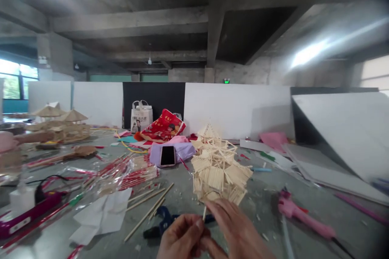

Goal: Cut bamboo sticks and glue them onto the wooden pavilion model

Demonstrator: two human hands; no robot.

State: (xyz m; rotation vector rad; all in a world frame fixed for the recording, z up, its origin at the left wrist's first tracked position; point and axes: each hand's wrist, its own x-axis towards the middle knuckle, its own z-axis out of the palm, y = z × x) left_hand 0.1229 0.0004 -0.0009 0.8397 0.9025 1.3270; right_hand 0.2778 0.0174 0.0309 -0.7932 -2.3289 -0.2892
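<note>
My left grip (pixel 182 234) is at the near side of the bench (pixel 261 194), thumb and finger pinched together on a short pale stick (pixel 204 213) that stands nearly upright out of them. My right grip (pixel 237 228) is just to the right of it, fingers reaching forward and a little bent, their tips close to the stick's upper end; I cannot tell whether they have hold of it too, since the lower fingers of both hands overlap. The model (pixel 217 170), built of many pale sticks with flared, roof-like panels and a pointed far part, sits on the bench just beyond my fingertips; I cannot tell if they touch it. Partly behind my hands lies a dark blue tool (pixel 164 218), and left of that are some loose sticks (pixel 152 210) and a creased white paper (pixel 105 212). Farther left are red-wrapped bundles (pixel 133 178) and, at the near left, a purple power strip (pixel 33 214). To my right lies a pink glue gun (pixel 306 214), its cord running toward the near edge. Beyond the bundles a phone (pixel 168 156) rests against a lilac packet (pixel 154 154), with a red bag (pixel 164 127) behind it and a white tote (pixel 141 118) farther back on the left.
</note>
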